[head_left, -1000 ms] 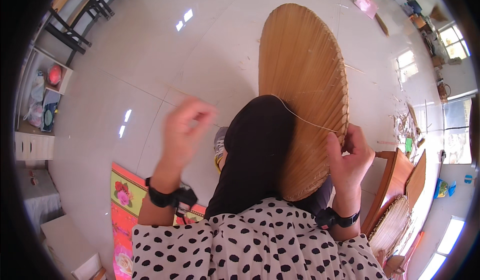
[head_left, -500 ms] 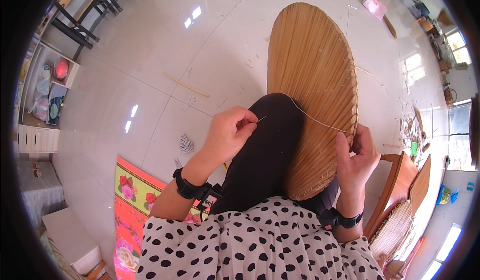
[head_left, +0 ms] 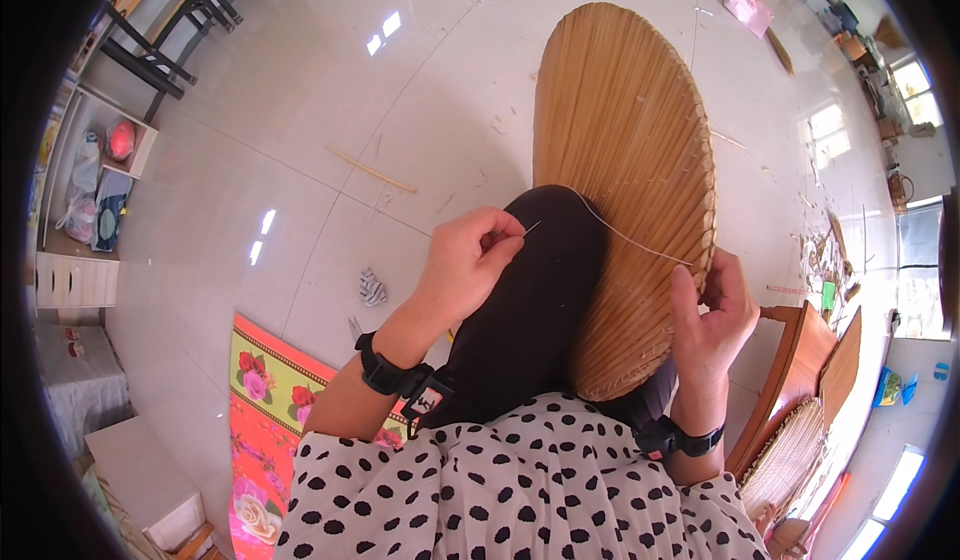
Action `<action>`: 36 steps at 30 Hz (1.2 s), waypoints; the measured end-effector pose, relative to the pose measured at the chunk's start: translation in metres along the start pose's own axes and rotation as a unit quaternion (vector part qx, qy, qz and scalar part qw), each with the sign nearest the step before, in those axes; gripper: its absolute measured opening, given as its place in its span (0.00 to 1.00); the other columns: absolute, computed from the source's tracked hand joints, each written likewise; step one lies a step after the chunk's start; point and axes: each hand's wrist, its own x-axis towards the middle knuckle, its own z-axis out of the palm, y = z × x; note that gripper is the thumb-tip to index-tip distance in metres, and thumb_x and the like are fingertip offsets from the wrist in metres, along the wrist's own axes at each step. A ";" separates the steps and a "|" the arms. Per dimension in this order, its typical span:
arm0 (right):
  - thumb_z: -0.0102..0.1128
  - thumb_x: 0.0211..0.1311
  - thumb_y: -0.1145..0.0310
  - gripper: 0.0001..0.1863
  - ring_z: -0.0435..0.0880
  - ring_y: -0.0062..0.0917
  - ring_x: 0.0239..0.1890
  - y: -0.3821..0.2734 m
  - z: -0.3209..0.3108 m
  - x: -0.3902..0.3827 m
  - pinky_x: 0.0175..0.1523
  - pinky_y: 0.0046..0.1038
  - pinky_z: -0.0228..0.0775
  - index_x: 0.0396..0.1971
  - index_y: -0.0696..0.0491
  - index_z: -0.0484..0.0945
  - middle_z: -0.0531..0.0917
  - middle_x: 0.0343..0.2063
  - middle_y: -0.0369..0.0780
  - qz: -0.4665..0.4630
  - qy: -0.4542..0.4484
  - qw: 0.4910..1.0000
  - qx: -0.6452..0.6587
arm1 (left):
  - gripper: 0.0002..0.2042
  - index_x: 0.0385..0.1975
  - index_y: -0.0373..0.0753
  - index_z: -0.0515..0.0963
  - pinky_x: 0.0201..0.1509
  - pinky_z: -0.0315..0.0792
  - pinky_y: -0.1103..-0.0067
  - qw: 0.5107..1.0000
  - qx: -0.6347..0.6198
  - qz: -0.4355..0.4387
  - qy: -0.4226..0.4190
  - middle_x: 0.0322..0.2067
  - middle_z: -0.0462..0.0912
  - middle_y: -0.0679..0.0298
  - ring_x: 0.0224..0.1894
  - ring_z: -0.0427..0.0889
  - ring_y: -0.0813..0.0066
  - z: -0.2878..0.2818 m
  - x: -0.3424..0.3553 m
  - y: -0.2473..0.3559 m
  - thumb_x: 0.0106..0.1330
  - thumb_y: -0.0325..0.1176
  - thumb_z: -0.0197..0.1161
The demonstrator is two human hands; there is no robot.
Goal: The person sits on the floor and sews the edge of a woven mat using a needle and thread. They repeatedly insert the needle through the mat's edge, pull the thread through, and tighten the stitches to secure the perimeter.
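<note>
My left hand [head_left: 465,265] pinches a thin needle [head_left: 531,229] above my black trouser leg [head_left: 510,335]. My right hand [head_left: 715,325] grips the stitched right rim of an oval fan [head_left: 620,100] of tan, ribbed dried leaf, thumb on the near face and fingers behind. The fan leans tilted along the right side of the leg. A pale thread [head_left: 640,243] runs from near my right thumb across the fan to the top of the knee; where it goes from there is unclear.
Floral mat [head_left: 260,430] at lower left; striped cloth [head_left: 371,288] and straw scraps [head_left: 370,168] on the tiled floor. Wooden chair [head_left: 785,370] with more woven pieces [head_left: 790,455] at lower right. Black-framed benches [head_left: 150,60] and shelving [head_left: 130,145] along the left; clutter along the right wall.
My left hand has come up and rightward from the left side to over the knee, showing the needle in its pinch, and has risen slightly more since. My right hand keeps its hold.
</note>
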 end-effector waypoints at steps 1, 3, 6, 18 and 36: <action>0.71 0.53 0.73 0.13 0.65 0.11 0.21 0.000 0.000 0.000 0.26 0.16 0.60 0.34 0.61 0.76 0.71 0.18 0.32 -0.001 0.000 1.000 0.001 | 0.03 0.36 0.33 0.80 0.35 0.72 0.85 1.000 -0.002 0.004 0.004 0.28 0.82 0.68 0.29 0.77 0.85 0.002 0.001 0.001 0.64 0.21 0.64; 0.71 0.52 0.73 0.13 0.65 0.11 0.21 0.001 0.002 0.000 0.26 0.16 0.60 0.34 0.60 0.76 0.71 0.18 0.32 -0.002 0.001 1.000 0.010 | 0.03 0.36 0.33 0.80 0.34 0.71 0.85 1.000 0.007 0.009 0.008 0.28 0.82 0.69 0.29 0.77 0.85 0.002 0.004 0.002 0.64 0.21 0.64; 0.71 0.52 0.72 0.13 0.65 0.12 0.21 0.000 0.001 0.000 0.26 0.17 0.60 0.34 0.60 0.76 0.71 0.18 0.32 -0.009 0.003 1.000 0.003 | 0.03 0.35 0.33 0.80 0.33 0.71 0.86 1.000 0.007 0.007 0.010 0.28 0.81 0.69 0.28 0.76 0.86 -0.005 0.002 0.009 0.64 0.21 0.64; 0.71 0.53 0.72 0.14 0.66 0.12 0.21 -0.006 0.001 0.000 0.26 0.17 0.61 0.34 0.60 0.76 0.72 0.19 0.33 -0.012 -0.004 1.000 0.000 | 0.03 0.36 0.33 0.80 0.32 0.69 0.87 0.999 -0.010 -0.043 0.028 0.27 0.80 0.71 0.28 0.74 0.88 -0.003 -0.019 -0.003 0.64 0.22 0.64; 0.71 0.53 0.72 0.14 0.66 0.13 0.22 -0.006 0.002 -0.001 0.26 0.18 0.61 0.35 0.61 0.76 0.72 0.19 0.34 -0.001 -0.001 1.000 0.002 | 0.03 0.34 0.32 0.81 0.30 0.70 0.83 0.997 -0.007 -0.061 0.037 0.24 0.82 0.66 0.24 0.76 0.83 -0.001 -0.015 0.004 0.62 0.23 0.65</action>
